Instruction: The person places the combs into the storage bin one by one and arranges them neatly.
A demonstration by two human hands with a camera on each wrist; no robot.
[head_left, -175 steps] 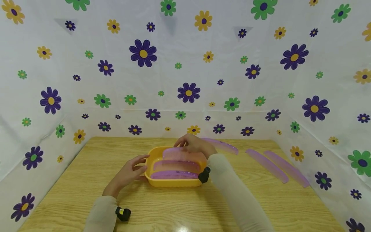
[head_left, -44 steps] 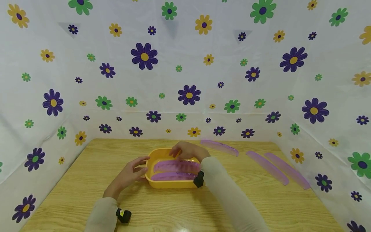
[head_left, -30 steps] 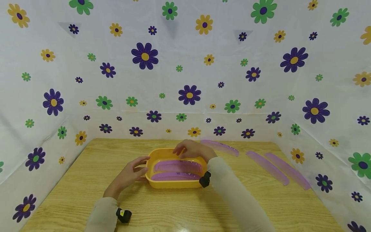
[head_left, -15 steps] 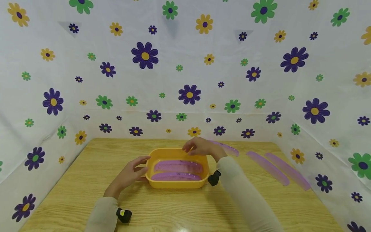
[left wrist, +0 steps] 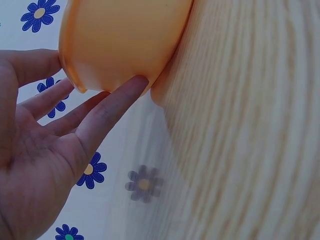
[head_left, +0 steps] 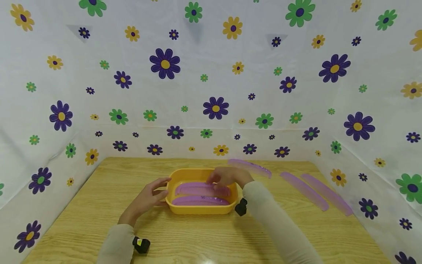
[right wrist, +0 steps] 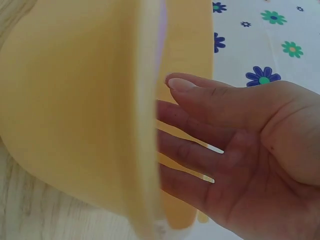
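A yellow plastic basin (head_left: 199, 209) stands on the table with two purple combs visible inside, a rear comb (head_left: 191, 189) and a front comb (head_left: 197, 201), lying roughly parallel. My left hand (head_left: 146, 198) touches the basin's left end with spread, fairly straight fingers (left wrist: 117, 107). My right hand (head_left: 229, 176) reaches over the basin's right side, its fingertips at the right part of the rear comb. In the right wrist view, the right thumb (right wrist: 200, 95) stands apart from the fingers, whose tips are hidden behind the basin's rim. Nothing shows between them.
Three more purple combs lie on the wooden table (head_left: 197, 238): a back comb (head_left: 248, 167) behind the basin to the right, and a slanting pair, the nearer comb (head_left: 304, 190) and the outer comb (head_left: 328, 194). A flower-patterned white cloth (head_left: 211, 88) surrounds the table.
Earlier my right hand held a comb above the basin; that comb no longer shows separately. The hand then drew back to the right rim and has now come down again. My left hand stays put.
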